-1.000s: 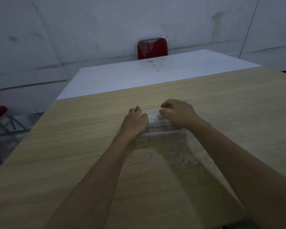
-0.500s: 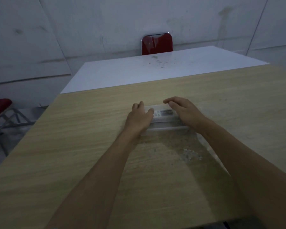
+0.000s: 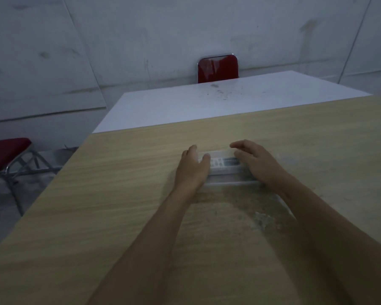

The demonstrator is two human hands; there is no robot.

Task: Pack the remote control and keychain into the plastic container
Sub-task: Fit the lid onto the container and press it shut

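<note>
A clear plastic container lies on the wooden table between my hands. Through its clear top I see a white remote control with small buttons and a screen. My left hand rests flat on the container's left end, fingers spread. At the right end my right hand lies on top with its fingers stretched out and slightly lifted. The keychain is not visible; the light is dim.
A white table adjoins the wooden one at the far side. A red chair back stands behind it against the grey wall. Another red chair is on the floor at the left. The wooden table's left edge runs diagonally.
Both hands went from curled fists gripping the container to flat, spread fingers resting on its top. The view has tilted up a little.
</note>
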